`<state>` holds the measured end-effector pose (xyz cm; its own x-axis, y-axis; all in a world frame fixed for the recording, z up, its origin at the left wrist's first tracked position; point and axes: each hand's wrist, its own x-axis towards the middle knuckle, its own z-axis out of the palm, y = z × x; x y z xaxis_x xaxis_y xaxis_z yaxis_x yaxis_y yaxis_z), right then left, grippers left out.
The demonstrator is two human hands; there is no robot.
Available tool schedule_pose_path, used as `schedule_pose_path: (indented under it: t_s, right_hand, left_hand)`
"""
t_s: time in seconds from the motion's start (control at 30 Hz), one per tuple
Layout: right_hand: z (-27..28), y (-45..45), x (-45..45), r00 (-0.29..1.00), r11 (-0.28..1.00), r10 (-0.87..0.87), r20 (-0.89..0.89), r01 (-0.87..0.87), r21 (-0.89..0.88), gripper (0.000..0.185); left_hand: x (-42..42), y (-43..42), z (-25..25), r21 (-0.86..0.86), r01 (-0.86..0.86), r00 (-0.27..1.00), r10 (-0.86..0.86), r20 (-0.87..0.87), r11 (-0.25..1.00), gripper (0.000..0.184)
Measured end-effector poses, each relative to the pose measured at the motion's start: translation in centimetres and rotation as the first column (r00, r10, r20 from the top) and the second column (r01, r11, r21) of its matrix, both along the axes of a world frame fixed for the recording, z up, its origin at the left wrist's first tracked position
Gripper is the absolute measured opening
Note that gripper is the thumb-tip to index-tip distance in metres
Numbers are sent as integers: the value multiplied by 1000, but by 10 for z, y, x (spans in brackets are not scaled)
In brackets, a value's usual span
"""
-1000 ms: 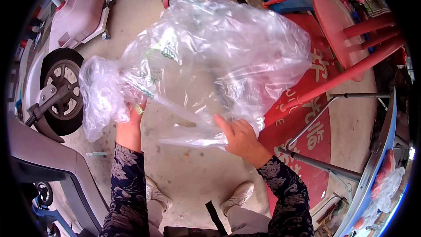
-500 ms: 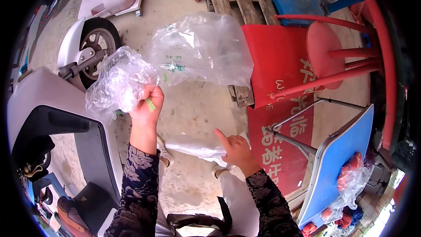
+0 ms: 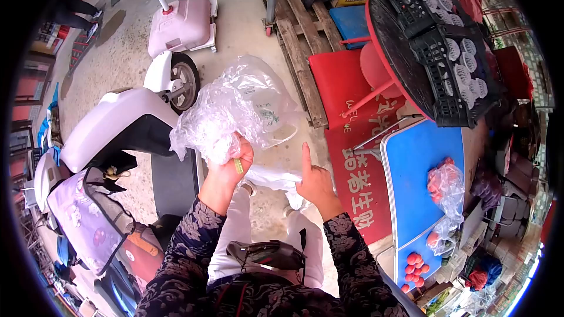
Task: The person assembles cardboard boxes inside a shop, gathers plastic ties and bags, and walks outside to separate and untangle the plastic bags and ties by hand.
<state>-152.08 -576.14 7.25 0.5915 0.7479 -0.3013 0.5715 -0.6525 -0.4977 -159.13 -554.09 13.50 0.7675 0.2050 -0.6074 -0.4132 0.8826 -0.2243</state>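
My left hand (image 3: 230,161) is closed around a bunched-up clear plastic bundle (image 3: 205,126). A short yellow-green strip (image 3: 238,165) with small marks shows at its palm. Behind the bundle, a large puffed clear plastic bag (image 3: 267,103) with green print hangs over the floor. To the right, my right hand (image 3: 317,185) has its index finger stretched up and the other fingers curled in. Whitish plastic sheeting (image 3: 273,179) runs between the hands and meets the curled fingers, which seem to grip its edge. Where this sheeting joins the puffed bag is hard to make out.
A white scooter (image 3: 117,123) stands at left. On the right are a red sign board (image 3: 358,199), a blue folding table (image 3: 420,182) with red balls (image 3: 416,270) and bagged items, and a round table (image 3: 388,35) bearing black crates (image 3: 452,64). A wooden pallet (image 3: 294,29) lies ahead.
The view has tilted up and shows more surroundings. My left hand and its bundle have come closer to the puffed bag and overlap it. My right index finger now points more upright.
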Motion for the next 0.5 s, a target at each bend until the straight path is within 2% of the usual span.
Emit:
schedule_pose_path:
  t_s: [0.03,0.07,0.17,0.2,0.27,0.3,0.33,0.4,0.5]
  right_hand:
    - [14,-2,0,1000,1000,-18,22,18,15,102]
    - [26,0,-3,999,999,-36,7,36,-4,101]
    - [60,0,-12,996,996,-13,87,5,89,102]
    - [68,-2,-14,997,996,-32,68,27,79,102]
    - [86,-9,-22,994,983,-38,103,19,182,83]
    - [94,-15,-26,991,974,-47,121,19,225,74]
    - [96,-22,-32,987,965,-62,147,22,260,61]
    - [92,-39,-47,978,946,-93,188,28,323,36]
    - [125,-76,-86,960,935,-228,162,170,311,16]
  left_hand:
    - [-14,-9,14,13,23,1000,-23,-14,1000,17]
    - [-36,-12,14,59,118,992,-120,32,991,23]
    - [-77,-30,36,97,287,951,-272,-149,953,25]
    - [-85,-45,56,109,263,930,-222,-292,959,30]
    - [-110,-66,74,162,354,927,-368,67,921,31]
    - [-116,-75,81,191,399,866,-437,244,897,31]
    - [-108,-99,119,188,399,910,-363,-198,897,29]
    - [-120,-108,128,236,474,873,-418,-251,849,29]
    - [-145,-109,128,385,581,813,-532,-237,717,28]
